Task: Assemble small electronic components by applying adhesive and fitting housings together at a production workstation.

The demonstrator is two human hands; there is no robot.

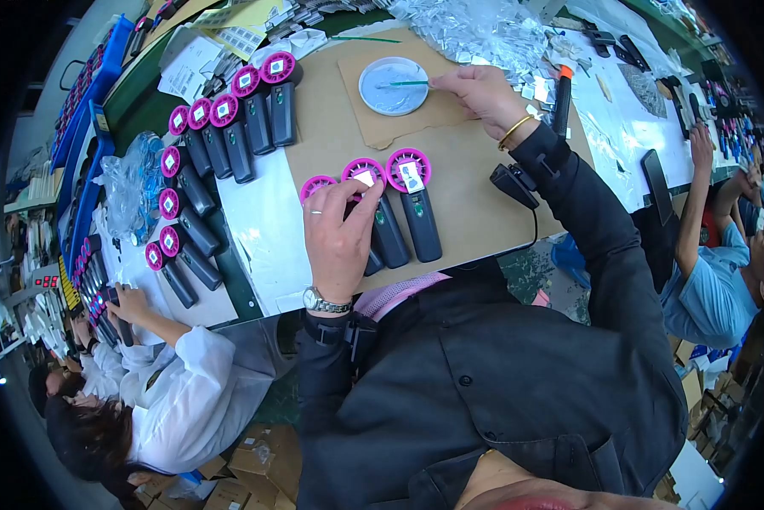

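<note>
My right hand (482, 98) pinches a thin green stick (411, 83), whose far end lies in a round white dish (363, 98) of pale grey paste. The dish sits on a torn piece of cardboard (373, 132). My left hand (339, 242) is closed at the fingertips on a small white square piece (364, 178), held at the pink head of the middle handheld fan (389, 234). To its right lies another black-handled fan (420, 221) with a white square on its pink grille. A third fan (318, 184) is mostly hidden under my left hand.
Several similar fans (237, 153) stand in a curved row at left. Clear plastic bags (484, 34) and small silvery pieces lie at the back. An orange-tipped black tool (562, 102) lies right of my right hand. Co-workers sit on both sides; one wears white (178, 408).
</note>
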